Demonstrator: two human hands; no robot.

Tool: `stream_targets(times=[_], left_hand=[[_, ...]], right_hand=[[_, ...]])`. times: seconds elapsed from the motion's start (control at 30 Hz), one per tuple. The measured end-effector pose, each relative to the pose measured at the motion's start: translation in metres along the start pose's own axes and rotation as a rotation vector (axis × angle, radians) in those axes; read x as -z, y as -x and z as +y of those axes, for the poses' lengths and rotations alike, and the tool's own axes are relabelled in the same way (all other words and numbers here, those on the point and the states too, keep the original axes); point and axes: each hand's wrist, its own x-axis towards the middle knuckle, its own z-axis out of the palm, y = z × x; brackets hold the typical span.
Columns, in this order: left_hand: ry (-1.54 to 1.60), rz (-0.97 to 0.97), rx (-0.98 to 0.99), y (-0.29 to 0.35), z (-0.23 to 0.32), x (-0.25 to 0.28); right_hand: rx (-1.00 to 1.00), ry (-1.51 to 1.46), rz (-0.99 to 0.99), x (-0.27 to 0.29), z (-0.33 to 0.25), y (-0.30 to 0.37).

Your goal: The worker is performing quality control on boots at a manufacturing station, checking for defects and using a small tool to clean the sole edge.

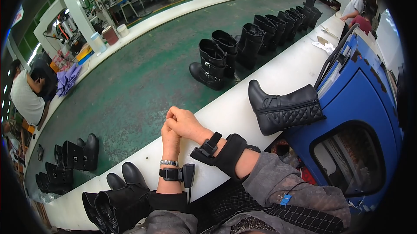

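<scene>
My left hand (170,137) and my right hand (184,122) are clasped together, resting on the white ledge (243,99) beside a green conveyor belt (143,73). Neither hand holds anything. Each wrist wears a black strap, and a bracelet sits on the left one. A black quilted boot (284,109) lies on its side on the ledge to the right of my hands. A pair of black boots (119,201) stands at the ledge's near end, by my left forearm.
Several black buckled boots (247,43) stand in a row on the belt, with more (71,160) at the lower left. A blue machine (360,103) stands on my right. A person (26,95) sits across the belt at left; another (354,6) stands far right.
</scene>
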Motion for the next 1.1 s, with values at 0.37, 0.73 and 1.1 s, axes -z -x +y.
stream_targets(times=[0.37,0.73,1.1], left_hand=[[0.039,-0.02,-0.009,0.002,0.002,0.001],[-0.021,-0.063,0.053,-0.002,-0.001,0.003],[-0.006,-0.067,0.053,-0.001,0.001,0.001]], right_hand=[[0.052,-0.034,-0.02,0.002,0.004,-0.003],[-0.026,0.554,0.757,0.053,0.055,-0.035],[-0.279,0.676,0.158,0.038,0.04,-0.029]])
